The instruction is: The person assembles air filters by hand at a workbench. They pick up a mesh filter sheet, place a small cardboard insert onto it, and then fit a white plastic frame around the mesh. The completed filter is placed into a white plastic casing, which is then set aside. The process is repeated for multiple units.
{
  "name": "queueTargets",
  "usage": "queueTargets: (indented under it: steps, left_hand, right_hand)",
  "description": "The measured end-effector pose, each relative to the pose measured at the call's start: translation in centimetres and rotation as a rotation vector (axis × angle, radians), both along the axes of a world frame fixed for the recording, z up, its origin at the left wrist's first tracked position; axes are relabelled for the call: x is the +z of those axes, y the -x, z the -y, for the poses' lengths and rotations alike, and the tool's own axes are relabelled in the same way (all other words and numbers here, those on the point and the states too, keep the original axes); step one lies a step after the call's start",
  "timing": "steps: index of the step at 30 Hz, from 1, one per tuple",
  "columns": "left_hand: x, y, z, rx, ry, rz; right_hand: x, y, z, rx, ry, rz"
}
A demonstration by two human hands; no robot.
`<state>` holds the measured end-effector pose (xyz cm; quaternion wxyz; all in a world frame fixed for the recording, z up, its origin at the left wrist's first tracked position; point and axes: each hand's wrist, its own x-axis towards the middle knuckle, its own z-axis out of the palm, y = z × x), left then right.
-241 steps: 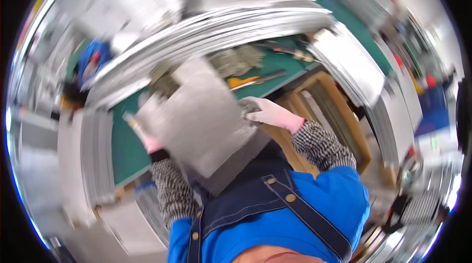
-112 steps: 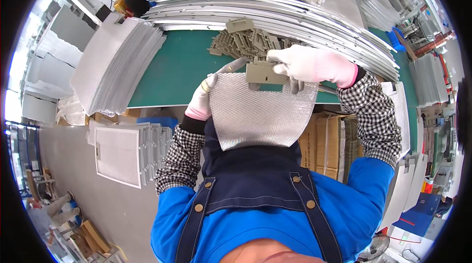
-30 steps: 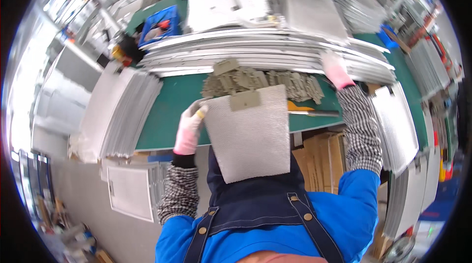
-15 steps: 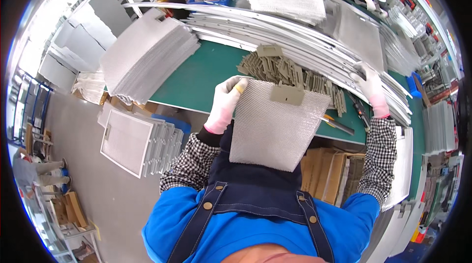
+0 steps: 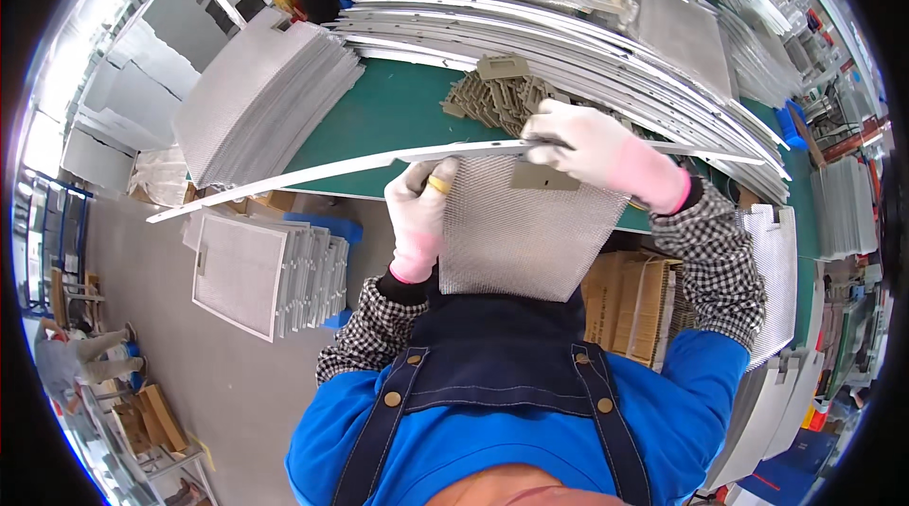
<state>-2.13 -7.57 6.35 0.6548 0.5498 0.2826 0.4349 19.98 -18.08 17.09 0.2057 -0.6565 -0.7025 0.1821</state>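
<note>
In the closed left hand (image 5: 421, 208) the upper left corner of a mesh sheet (image 5: 516, 241) is gripped — a tan plate (image 5: 544, 178) is seated at its top edge. In the right hand (image 5: 585, 142) a long white strip (image 5: 360, 163) is pinched along that edge. Beyond, tan pieces (image 5: 507, 97) are heaped on the green worktop (image 5: 398, 99).

Right hand (image 5: 579, 148) back, metal strip (image 5: 473, 147) gripped

Mesh sheet (image 5: 521, 241) before clip pile (image 5: 497, 99) on table (image 5: 398, 99); strip pile (image 5: 568, 42) behind; mesh stack (image 5: 251, 99) left.
</note>
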Motion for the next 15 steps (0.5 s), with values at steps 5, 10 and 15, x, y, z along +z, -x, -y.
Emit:
queueTargets:
  steps: [5, 10, 15]
  left_hand:
    - [-0.6, 0.1, 0.5, -0.026, 0.123, 0.100]
    - [0.0, -0.1, 1.0, -0.023, 0.081, 0.182]
    - [0.1, 0.0, 0.7, -0.124, 0.030, 0.165]
  right_hand:
    - [2.1, -2.3, 3.0, -0.011, 0.207, -0.073]
    - [1.5, -2.7, 4.1, -0.008, 0.228, -0.128]
    - [0.6, -1.9, 4.1, 0.060, 0.148, -0.061]
